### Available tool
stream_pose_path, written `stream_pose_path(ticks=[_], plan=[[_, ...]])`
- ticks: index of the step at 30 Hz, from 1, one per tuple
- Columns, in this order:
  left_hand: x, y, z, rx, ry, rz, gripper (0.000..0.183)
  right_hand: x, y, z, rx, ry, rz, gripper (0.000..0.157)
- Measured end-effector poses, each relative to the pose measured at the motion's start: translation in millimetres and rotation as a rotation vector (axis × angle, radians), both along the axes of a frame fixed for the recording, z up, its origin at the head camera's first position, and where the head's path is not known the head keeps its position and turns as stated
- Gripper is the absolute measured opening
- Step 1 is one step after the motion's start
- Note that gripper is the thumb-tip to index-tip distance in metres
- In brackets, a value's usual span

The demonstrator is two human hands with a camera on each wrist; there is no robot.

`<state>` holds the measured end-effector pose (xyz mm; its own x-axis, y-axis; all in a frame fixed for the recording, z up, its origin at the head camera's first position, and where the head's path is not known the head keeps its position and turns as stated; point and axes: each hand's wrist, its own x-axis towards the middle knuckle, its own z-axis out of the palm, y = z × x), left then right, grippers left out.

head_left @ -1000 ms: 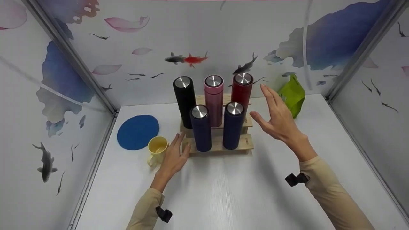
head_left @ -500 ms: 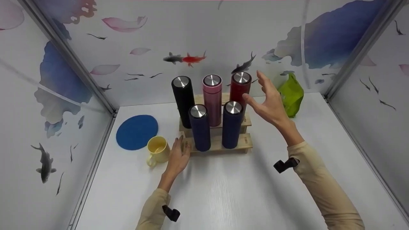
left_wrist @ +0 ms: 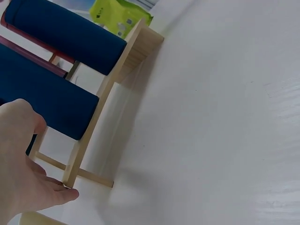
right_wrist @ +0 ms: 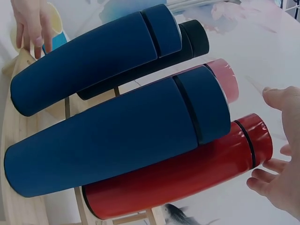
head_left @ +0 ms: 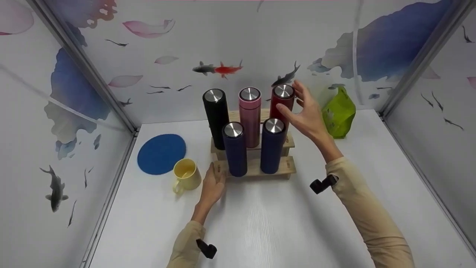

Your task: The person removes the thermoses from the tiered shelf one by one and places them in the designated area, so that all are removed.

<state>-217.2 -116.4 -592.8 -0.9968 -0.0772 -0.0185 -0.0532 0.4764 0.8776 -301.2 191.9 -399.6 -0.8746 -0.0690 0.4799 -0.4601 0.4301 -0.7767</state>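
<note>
A two-tier wooden rack (head_left: 253,168) carries several upright thermos flasks with steel-topped lids. Two dark blue flasks (head_left: 235,156) stand on its lower shelf. Behind them are a black flask (head_left: 215,121), a pink flask (head_left: 251,126) and a red flask (right_wrist: 178,187). My left hand (head_left: 213,189) grips the left end of the lower shelf, thumb and fingers on either side of the board (left_wrist: 96,117). Around the top of the red flask, my right hand (head_left: 308,117) is spread, thumb apart from the fingers. In the right wrist view its fingertips are right at the red lid (right_wrist: 257,136).
A yellow mug (head_left: 190,179) stands just left of my left hand. Beyond it lies a round blue mat (head_left: 161,154). A green bag (head_left: 340,115) sits at the back right, close behind my right hand. Printed walls (head_left: 253,44) enclose the white table (head_left: 256,223).
My right hand has moved left, from beside the rack to the red flask's top. My left hand has shifted right from near the mug onto the shelf end.
</note>
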Motion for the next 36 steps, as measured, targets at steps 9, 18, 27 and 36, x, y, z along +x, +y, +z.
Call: stream_pose_path(ticks=[9, 18, 27, 36], plan=[[-3.7, 3.1, -17.0, 0.041, 0.062, 0.056, 0.066, -8.5, -6.6, -7.0, -0.081, -0.02, 0.01, 0.078], [-8.8, 8.3, -27.2, 0.043, 0.091, 0.102, 0.064, -9.9, -13.0, -6.4, -0.111, -0.058, -0.001, 0.075], [-14.4, 10.1, -36.9, 0.101, 0.124, 0.155, 0.062, -8.7, -12.0, -6.7, -0.115, -0.085, -0.007, 0.071], [-14.0, 12.7, -39.9, 0.127, 0.153, 0.196, 0.06, 9.7, -19.7, 12.5, -0.134, -0.08, -0.028, 0.063]])
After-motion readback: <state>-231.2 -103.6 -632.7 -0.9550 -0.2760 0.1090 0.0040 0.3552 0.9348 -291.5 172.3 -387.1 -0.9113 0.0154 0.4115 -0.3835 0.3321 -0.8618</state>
